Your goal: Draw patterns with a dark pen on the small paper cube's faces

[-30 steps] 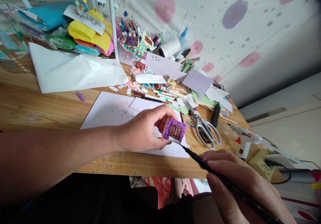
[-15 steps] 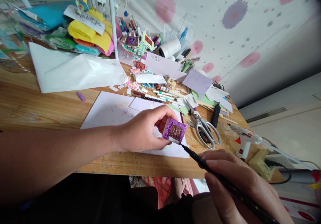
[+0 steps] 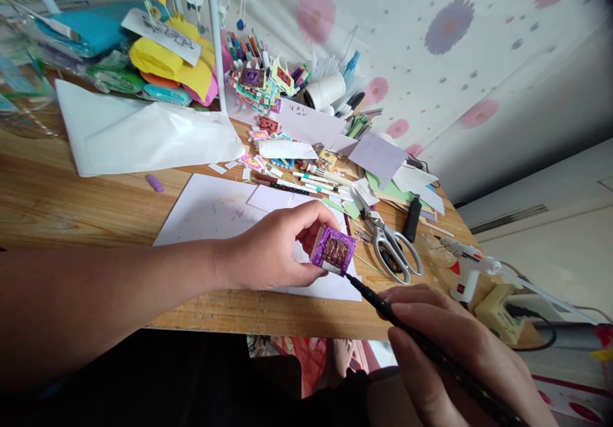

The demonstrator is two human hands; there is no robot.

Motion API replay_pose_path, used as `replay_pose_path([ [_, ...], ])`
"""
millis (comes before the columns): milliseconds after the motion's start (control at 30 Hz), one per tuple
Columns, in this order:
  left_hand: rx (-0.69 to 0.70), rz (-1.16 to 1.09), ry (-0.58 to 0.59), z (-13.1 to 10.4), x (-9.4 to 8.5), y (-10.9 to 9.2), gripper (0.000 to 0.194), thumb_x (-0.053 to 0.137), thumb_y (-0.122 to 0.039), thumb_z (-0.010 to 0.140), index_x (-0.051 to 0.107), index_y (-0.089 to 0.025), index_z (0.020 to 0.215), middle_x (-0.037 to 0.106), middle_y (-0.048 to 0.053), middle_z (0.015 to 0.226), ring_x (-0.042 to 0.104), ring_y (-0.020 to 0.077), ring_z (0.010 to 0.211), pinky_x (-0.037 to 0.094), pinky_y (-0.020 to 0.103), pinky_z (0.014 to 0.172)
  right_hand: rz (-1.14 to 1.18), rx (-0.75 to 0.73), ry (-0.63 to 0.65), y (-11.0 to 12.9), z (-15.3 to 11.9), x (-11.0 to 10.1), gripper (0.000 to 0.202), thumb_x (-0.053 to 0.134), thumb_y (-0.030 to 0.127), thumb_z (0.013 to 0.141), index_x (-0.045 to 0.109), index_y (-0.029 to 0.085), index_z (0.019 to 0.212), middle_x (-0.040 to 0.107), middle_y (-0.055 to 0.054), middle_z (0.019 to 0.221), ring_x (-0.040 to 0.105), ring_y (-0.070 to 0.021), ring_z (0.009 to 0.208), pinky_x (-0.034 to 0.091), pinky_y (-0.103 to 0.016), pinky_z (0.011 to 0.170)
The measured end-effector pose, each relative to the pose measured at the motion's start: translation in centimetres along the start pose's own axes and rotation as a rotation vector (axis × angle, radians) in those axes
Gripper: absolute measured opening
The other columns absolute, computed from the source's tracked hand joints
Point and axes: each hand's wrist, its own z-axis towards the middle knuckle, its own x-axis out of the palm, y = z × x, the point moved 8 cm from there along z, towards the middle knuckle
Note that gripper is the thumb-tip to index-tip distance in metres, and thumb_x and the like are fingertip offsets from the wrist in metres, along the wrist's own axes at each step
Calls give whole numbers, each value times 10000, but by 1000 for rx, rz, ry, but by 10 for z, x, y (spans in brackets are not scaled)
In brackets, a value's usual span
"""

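Between the thumb and fingers of my left hand (image 3: pixel 278 248) is a small square paper piece (image 3: pixel 336 252), with a purple border around a brown middle and a white patch along its lower edge. My right hand (image 3: pixel 454 344) grips a black marker pen (image 3: pixel 397 318) with small coloured dots. Its tip meets the lower right corner of the piece, touching or very close. Under my left hand lies a white paper sheet (image 3: pixel 201 216) with faint colour marks.
Scissors (image 3: pixel 390 248) lie right of the piece, with a white glue gun (image 3: pixel 472 264) beyond them. Several markers (image 3: pixel 320 184) and paper scraps lie behind the sheet. A purple stub (image 3: pixel 154 183) rests at left. Folded yellow material (image 3: pixel 156 59) is stacked at the back left.
Both hands keep nearly the same place. The pen tip stays at the piece's lower right corner, with only a slight shift of my right hand and the pen.
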Motion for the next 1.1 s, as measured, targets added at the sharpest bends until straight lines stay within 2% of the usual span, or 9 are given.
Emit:
replay_pose_path([
  [233,13,9,5,0,0,0,329,652,-132,716,490,-189,996,610,14,905,607,131,764,497,259,691,6,-18,22,0,1,2,237,652,126,758,634,208,979,728,-67,853,725,-233,777,627,-296,651],
  [400,19,1,4,0,0,0,335,651,-118,712,495,-184,1000,608,13,907,604,128,767,494,258,689,19,-48,39,2,0,4,231,652,103,756,630,168,976,715,-79,872,717,-212,809,620,-264,685],
  [1100,31,-8,8,1,0,-3,322,652,-109,710,499,-171,986,604,4,882,590,118,737,485,249,665,27,-88,40,4,-2,6,187,653,101,774,627,131,957,697,-85,868,702,-187,821,608,-240,700],
])
